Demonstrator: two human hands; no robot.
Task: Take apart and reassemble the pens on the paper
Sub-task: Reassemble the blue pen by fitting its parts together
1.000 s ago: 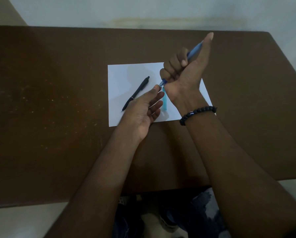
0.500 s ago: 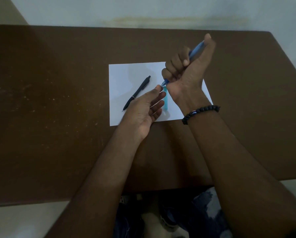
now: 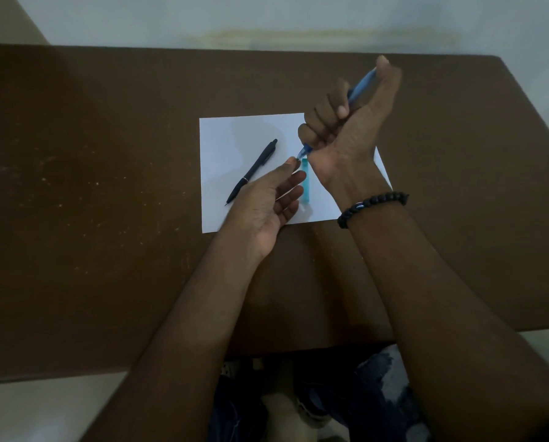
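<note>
The right hand (image 3: 349, 132) is gripping a blue pen (image 3: 361, 86) in a fist, hiding most of its barrel. The left hand (image 3: 267, 199) is pinching the pen's tip; the detail there is blurred. A teal pen part (image 3: 305, 183) and a black pen (image 3: 252, 171) are lying on white paper (image 3: 222, 138) on the brown desk (image 3: 91, 186), facing a pale wall (image 3: 267, 20).

arms: bare, sleeveless | right wrist: black beaded bracelet (image 3: 372, 205) | legs: dark patterned trousers (image 3: 378, 393)

Possibly a classroom or plain study room, dim light, bare brown desk (image 3: 107, 186), stained pale wall (image 3: 298, 23)
</note>
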